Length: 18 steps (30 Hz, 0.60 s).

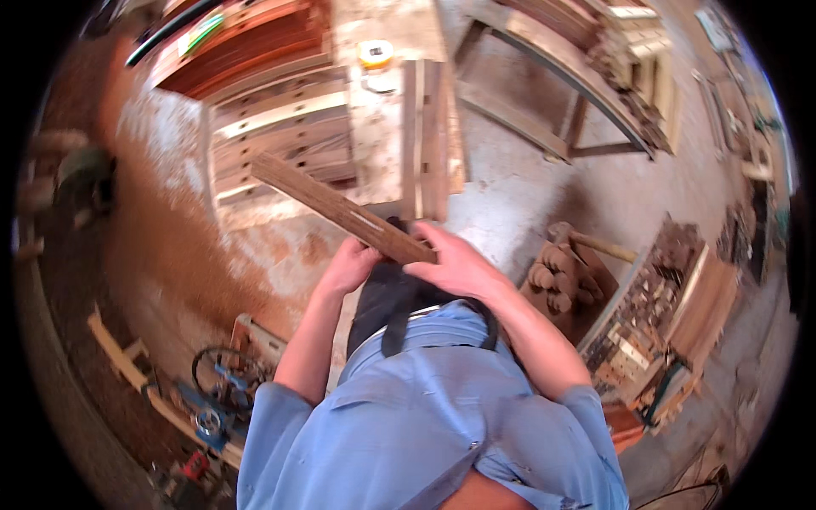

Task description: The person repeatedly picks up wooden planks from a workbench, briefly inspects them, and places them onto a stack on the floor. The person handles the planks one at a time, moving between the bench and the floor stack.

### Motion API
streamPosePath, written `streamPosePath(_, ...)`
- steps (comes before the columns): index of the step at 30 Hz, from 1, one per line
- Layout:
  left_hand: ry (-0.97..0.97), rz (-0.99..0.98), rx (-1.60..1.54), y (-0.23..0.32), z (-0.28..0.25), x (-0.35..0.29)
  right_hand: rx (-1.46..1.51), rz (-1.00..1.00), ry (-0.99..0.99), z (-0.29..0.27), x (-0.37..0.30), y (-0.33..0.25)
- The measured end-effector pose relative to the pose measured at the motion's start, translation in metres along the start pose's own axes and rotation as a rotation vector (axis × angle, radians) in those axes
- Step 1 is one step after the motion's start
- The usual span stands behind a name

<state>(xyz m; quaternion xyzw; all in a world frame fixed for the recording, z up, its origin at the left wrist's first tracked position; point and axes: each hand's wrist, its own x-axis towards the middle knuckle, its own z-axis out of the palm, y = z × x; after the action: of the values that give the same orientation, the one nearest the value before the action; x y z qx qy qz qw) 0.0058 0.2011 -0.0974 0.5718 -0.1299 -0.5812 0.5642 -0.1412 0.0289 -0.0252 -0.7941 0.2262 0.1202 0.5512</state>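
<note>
A brown wooden board (327,204), long and narrow, is held at a slant in front of my waist, its far end pointing up and left over the workbench. A pale slit-like mark shows near its close end. My left hand (353,265) is closed on the board's lower edge, with most of its fingers hidden beneath. At the close end, my right hand (455,262) grips the board with thumb and fingers around it. Beyond the board, rows of slotted wooden pieces (289,115) lie side by side on the workbench (374,174).
Upright boards (425,136) and a yellow tape measure (375,53) rest on the bench. A metal-framed stand (552,140) bears timber at far right. Nearer right are a hammer (595,242) and a bin of wood offcuts (637,331). Blue machinery (217,404) stands at lower left.
</note>
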Motion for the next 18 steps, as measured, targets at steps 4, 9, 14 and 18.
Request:
streamPosePath(4,0.106,0.106,0.403,0.015,0.025,0.028,0.279,0.149,0.127,0.002,-0.003,0.016)
streamPosePath(9,0.266,0.053,0.43,0.021,0.01,0.045,0.316,0.26,0.575,0.0,-0.001,0.058)
streamPosePath(14,0.234,0.064,0.616,-0.004,0.004,0.056,0.295,0.351,0.712,-0.001,0.034,0.086)
streamPosePath(18,0.219,0.084,0.625,-0.024,0.01,0.066,0.258,0.348,0.769,0.011,0.058,0.093)
